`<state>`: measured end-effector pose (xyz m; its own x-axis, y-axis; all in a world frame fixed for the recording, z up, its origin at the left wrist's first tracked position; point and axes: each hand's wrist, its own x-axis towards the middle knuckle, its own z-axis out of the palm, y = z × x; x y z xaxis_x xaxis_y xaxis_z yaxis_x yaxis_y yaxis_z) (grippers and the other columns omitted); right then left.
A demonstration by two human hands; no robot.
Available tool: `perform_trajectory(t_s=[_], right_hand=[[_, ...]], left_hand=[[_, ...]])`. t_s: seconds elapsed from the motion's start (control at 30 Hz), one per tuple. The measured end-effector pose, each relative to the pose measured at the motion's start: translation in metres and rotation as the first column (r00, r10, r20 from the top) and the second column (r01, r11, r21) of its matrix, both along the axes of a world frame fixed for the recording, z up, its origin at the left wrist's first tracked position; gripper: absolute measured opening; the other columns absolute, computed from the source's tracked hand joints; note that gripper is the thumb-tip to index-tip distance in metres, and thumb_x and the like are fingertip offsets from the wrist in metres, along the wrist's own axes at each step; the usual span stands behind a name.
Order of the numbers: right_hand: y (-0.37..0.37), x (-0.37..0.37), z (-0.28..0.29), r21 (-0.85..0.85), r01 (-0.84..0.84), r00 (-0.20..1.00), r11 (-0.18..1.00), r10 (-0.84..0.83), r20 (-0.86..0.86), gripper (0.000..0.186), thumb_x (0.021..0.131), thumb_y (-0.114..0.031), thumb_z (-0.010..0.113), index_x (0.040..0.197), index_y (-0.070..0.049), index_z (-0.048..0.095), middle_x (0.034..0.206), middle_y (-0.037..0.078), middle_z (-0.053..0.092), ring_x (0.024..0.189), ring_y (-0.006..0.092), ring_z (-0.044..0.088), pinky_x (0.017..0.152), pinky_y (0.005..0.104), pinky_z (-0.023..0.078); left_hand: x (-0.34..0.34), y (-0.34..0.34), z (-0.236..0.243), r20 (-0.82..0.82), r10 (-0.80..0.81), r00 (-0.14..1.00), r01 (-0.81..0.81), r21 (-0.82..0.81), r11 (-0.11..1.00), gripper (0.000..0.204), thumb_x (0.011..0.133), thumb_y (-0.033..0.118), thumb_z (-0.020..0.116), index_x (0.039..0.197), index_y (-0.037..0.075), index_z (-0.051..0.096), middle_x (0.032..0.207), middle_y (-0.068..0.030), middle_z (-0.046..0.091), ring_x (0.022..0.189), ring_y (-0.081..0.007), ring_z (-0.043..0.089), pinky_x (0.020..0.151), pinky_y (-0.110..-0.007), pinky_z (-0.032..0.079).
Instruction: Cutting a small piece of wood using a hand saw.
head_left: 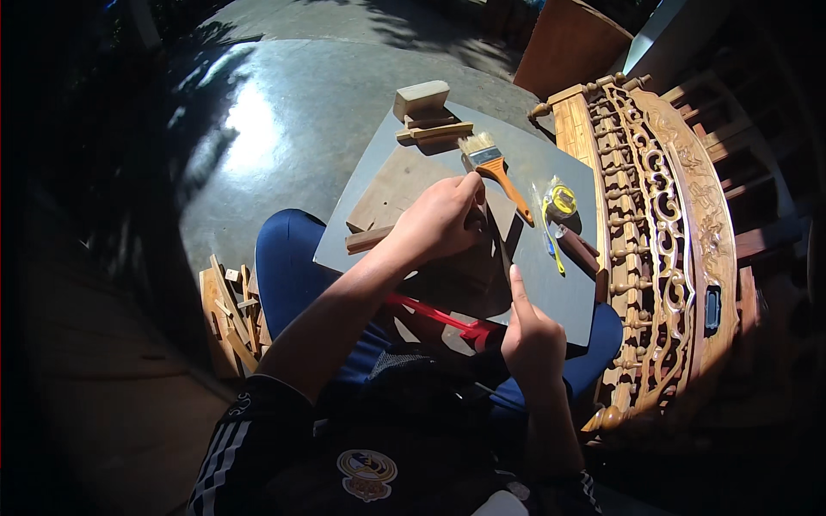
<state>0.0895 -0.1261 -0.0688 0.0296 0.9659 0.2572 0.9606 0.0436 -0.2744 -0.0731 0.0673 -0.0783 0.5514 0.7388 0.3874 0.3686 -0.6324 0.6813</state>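
The left hand (447, 215) pinched the far part of a thin dark strip (501, 249) above the surface (564, 301), toward its near edge; the right hand (532, 335) gripped the near end. Two-handed work appeared underway; steady support seemed required next.

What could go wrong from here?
The right hand has its index finger on the dark strip; a slip might scrape it. The brush lies beside the left hand and could be knocked. The pale block stands near the far corner of the grey tabletop; a bump might tip it.
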Motion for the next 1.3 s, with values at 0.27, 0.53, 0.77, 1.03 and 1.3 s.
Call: perform_trajectory(t_s=[0.27, 0.53, 0.77, 1.03, 1.3], right_hand=[[-0.005, 0.008, 0.009, -0.074, 0.031, 0.996, 0.997, -0.025, 0.081, 0.076, 0.082, -0.002, 0.063, 0.155, -0.017, 0.048, 0.062, 0.008, 0.053, 0.050, 0.0289, 0.061, 0.051, 0.0417, 0.052], [0.017, 0.010, -0.013, 0.044, -0.029, 0.991, 0.999, 0.023, 0.134, 0.076, 0.081, -0.001, 0.063, 0.155, -0.014, 0.047, 0.062, 0.008, 0.052, 0.050, 0.0289, 0.061, 0.054, 0.0409, 0.054], [-0.066, 0.004, -0.003, 0.039, 0.025, 0.997, 0.999, -0.022, -0.068, 0.073, 0.082, 0.000, 0.062, 0.153, -0.012, 0.050, 0.060, 0.006, 0.051, 0.046, 0.0252, 0.058, 0.050, 0.0380, 0.050], [0.032, 0.011, -0.010, 0.035, 0.014, 1.000, 0.999, -0.015, 0.027, 0.072, 0.083, -0.003, 0.060, 0.153, -0.016, 0.050, 0.065, 0.010, 0.056, 0.052, 0.0319, 0.062, 0.054, 0.0426, 0.055], [-0.073, 0.006, -0.001, 0.050, 0.072, 0.996, 0.996, -0.069, -0.054, 0.071, 0.083, 0.003, 0.068, 0.150, -0.015, 0.054, 0.059, 0.000, 0.041, 0.043, 0.0160, 0.047, 0.043, 0.0319, 0.041]], left_hand=[[0.010, -0.004, 0.002, 0.040, -0.031, 0.999, 0.032, -0.010, 0.999, 0.035, 0.074, 0.006, 0.076, 0.102, 0.000, 0.055, 0.093, -0.0190, 0.066, 0.090, -0.0370, 0.067, 0.079, -0.043, 0.054], [0.014, -0.006, -0.006, 0.010, -0.013, 1.000, 0.013, 0.014, 1.000, 0.037, 0.073, 0.009, 0.079, 0.101, -0.001, 0.057, 0.095, -0.0193, 0.069, 0.093, -0.0372, 0.069, 0.081, -0.043, 0.055], [0.010, 0.002, 0.002, 0.027, -0.014, 1.000, 0.017, -0.087, 0.996, 0.037, 0.072, 0.008, 0.079, 0.101, -0.001, 0.058, 0.094, -0.0190, 0.070, 0.091, -0.0346, 0.071, 0.080, -0.040, 0.056], [0.014, -0.004, 0.000, 0.027, -0.023, 0.999, 0.026, -0.110, 0.994, 0.037, 0.072, 0.007, 0.081, 0.100, -0.001, 0.058, 0.090, -0.0166, 0.070, 0.086, -0.0303, 0.072, 0.078, -0.038, 0.057], [0.012, 0.000, 0.007, -0.028, 0.025, 0.999, -0.028, -0.111, 0.993, 0.039, 0.073, 0.006, 0.084, 0.097, 0.000, 0.053, 0.087, -0.0155, 0.070, 0.085, -0.0266, 0.072, 0.078, -0.035, 0.056]])
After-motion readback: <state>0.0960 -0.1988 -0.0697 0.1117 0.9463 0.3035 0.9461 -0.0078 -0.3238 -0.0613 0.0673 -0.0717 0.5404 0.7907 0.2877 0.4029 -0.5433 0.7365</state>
